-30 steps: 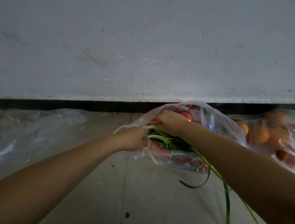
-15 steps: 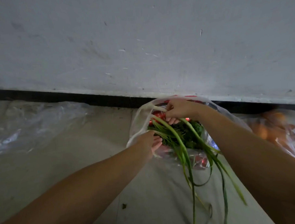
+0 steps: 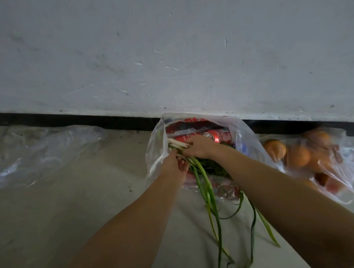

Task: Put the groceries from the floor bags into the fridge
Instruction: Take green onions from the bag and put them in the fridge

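A clear plastic bag (image 3: 155, 147) sits on the floor against the wall, holding red cans (image 3: 221, 136) and leafy greens (image 3: 212, 166). A bunch of green onions (image 3: 207, 193) trails out of the bag toward me, white ends inside at the left. My right hand (image 3: 197, 149) grips the bunch near the white ends. My left hand (image 3: 176, 164) is at the bag's left rim and holds the stalks just below. A second clear bag (image 3: 347, 163) with oranges (image 3: 297, 156) lies to the right.
An empty crumpled plastic bag (image 3: 41, 152) lies flat on the floor at the left. A grey wall (image 3: 168, 53) with a black baseboard (image 3: 70, 120) stands right behind the bags. The pale floor (image 3: 74, 209) stretches toward me.
My right hand has come down from the bag's top rim onto the white ends of the green onions. My left hand has moved up to the stalks. The bag mouth stands wider, showing the cans.
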### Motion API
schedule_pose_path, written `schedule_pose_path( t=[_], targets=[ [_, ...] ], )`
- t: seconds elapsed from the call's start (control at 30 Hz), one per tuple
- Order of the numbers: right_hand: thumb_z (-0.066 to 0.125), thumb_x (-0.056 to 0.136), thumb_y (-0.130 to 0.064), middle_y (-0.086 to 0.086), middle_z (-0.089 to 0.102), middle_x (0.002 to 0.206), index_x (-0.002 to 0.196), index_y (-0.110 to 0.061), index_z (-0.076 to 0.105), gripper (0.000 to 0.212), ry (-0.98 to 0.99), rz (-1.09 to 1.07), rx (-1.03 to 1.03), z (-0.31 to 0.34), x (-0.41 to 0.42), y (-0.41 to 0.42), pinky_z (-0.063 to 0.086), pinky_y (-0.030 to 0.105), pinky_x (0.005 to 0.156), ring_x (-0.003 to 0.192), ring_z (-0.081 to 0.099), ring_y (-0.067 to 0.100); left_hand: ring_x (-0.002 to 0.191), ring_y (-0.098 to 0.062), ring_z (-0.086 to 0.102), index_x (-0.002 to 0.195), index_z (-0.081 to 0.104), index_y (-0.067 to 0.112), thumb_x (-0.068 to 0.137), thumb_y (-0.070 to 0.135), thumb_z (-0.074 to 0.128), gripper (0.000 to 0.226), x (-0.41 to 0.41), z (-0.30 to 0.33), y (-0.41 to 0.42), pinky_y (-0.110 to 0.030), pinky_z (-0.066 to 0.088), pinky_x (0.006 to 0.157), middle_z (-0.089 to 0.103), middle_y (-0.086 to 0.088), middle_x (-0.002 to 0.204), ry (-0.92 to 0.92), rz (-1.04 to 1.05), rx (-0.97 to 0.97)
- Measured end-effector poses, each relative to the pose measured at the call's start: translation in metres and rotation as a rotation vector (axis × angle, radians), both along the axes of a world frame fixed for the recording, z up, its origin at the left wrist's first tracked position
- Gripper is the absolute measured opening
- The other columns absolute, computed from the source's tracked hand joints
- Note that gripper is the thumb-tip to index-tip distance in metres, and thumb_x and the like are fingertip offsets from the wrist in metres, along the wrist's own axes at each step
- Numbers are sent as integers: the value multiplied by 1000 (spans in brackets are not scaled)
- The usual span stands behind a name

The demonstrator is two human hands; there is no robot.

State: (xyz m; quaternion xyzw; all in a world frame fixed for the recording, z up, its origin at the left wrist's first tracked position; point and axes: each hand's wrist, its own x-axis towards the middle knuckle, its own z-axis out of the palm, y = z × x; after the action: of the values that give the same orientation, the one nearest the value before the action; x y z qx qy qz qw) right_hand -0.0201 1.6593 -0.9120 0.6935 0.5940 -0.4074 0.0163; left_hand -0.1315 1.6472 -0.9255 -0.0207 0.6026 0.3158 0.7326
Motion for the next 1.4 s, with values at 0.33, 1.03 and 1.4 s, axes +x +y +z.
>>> schedule_pose_path(
  t=[0.33,1.03,1.4],
  targets=[
    [46,90,-11,5,49,46,74,-7,50,17,292,-391,-20,37,41,-3,38,24,43,36,44,16,65,-18,59,94,55,10,96,5,46,10,0,4,-29,-29,51,64,62,-11,75,72,-122,135],
    [53,91,-20,3,57,59,76,-9,53,18,4,-130,-144,-2,-7,1,42,21,48,45,50,11,52,-14,48,73,50,8,96,4,38,26,-26,-16,-7,-27,48,56,49,-5,56,207,-170,71],
    [55,88,-10,7,62,75,97,-5,58,11,-61,-174,-120,-20,-6,1,45,26,54,58,54,17,25,-5,35,63,45,14,95,22,53,33,-19,-17,24,-15,32,30,40,5,34,7,33,105]
  ],
)
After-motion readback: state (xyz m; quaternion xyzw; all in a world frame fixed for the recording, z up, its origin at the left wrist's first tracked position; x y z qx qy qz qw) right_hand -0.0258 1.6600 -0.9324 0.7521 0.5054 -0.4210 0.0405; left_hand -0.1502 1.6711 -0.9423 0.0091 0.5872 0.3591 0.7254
